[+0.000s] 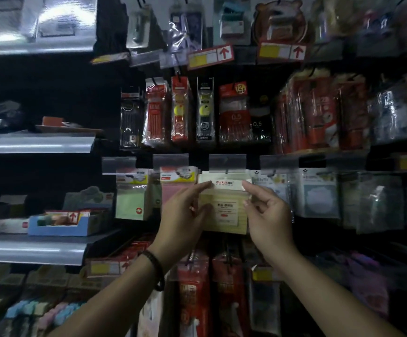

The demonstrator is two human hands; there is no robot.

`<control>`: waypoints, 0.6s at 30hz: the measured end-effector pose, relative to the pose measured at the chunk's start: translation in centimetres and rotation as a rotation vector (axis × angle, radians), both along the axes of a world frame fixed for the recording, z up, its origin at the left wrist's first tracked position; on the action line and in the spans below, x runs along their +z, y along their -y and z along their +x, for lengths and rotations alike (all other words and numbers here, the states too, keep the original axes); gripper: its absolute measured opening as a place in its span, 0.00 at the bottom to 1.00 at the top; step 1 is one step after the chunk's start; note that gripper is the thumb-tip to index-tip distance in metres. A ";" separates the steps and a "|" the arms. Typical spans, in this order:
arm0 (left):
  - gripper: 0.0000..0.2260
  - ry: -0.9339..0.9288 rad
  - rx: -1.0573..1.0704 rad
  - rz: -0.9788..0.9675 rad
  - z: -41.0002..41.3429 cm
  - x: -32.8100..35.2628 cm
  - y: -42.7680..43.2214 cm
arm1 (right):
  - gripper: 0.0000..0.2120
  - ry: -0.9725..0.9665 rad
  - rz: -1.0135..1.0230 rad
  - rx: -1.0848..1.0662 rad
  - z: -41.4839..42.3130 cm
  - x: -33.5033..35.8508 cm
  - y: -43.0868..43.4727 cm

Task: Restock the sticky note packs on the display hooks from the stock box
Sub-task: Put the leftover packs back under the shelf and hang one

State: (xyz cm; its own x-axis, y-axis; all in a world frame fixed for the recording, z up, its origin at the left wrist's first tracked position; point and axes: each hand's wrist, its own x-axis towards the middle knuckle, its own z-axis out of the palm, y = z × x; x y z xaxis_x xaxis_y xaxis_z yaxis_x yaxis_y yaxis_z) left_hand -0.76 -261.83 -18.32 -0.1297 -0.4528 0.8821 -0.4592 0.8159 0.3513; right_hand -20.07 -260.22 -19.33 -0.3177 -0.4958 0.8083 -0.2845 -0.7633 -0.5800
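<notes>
One yellow sticky note pack mid-hang, left hand and right hand fingers clamped on its header; whether hooked, cannot tell; stock box unseen.

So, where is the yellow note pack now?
The yellow note pack is central in the head view, held between the left hand and right hand, just right of the pink pack.

One head cam, wide-angle, facing the hook wall head-on, tilted slightly down. Close: left hand and right hand, up from the bottom edge, hold the yellow sticky note pack at frame centre. Shelves fill the left.
</notes>
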 end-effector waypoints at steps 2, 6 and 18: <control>0.24 0.006 0.037 -0.030 -0.4 0.8 0.5 | 0.20 -0.043 -0.037 -0.064 -0.2 0.8 0.4; 0.24 0.027 0.063 -0.066 -1.4 2.0 1.2 | 0.20 -0.106 -0.088 -0.215 -0.4 2.3 0.9; 0.26 0.244 0.178 0.015 -2.0 3.0 2.2 | 0.19 -0.362 0.089 -0.459 0.1 3.1 0.5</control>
